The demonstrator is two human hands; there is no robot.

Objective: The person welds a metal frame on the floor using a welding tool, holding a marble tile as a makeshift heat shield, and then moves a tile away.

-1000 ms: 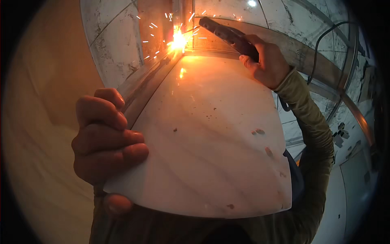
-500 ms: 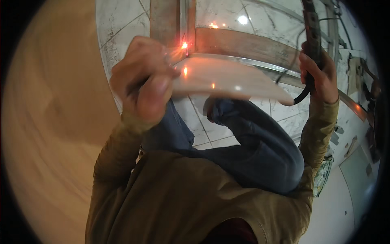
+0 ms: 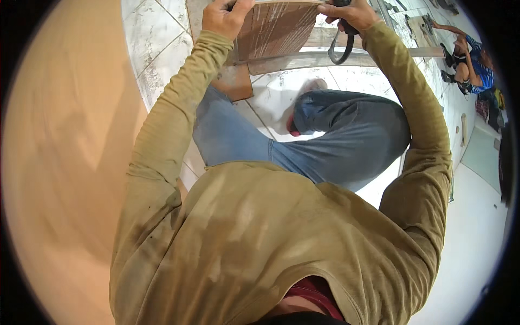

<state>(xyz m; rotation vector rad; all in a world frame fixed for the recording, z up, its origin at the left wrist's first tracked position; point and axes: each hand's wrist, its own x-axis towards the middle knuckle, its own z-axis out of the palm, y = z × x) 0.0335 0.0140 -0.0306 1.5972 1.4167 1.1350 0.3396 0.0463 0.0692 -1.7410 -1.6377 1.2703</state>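
Observation:
At the top edge, my left hand [image 3: 226,17] is closed at the upper left corner of a reddish-brown flat panel [image 3: 277,33] with white streaks across its face and a pale top edge. My right hand [image 3: 352,15] is closed around a black welding electrode holder [image 3: 341,3], its upper part cut off by the picture's edge. The right thumb reaches the panel's upper right corner. From that hand hangs a thick black cable [image 3: 340,58] in a loop. Whether the panel is see-through I cannot tell.
Metal frame bars [image 3: 303,60] lie on dirty white floor tiles [image 3: 157,38], beside a brown board piece [image 3: 234,84]. My bent legs [image 3: 346,130] are below. A tan surface [image 3: 70,162] fills the left. Another person [image 3: 470,62] in blue crouches at the far right.
Both hands have moved up and closer together. The bright welding glow is gone. The pale curved sheet between my hands now shows as a brown streaked panel. Another person has come into view.

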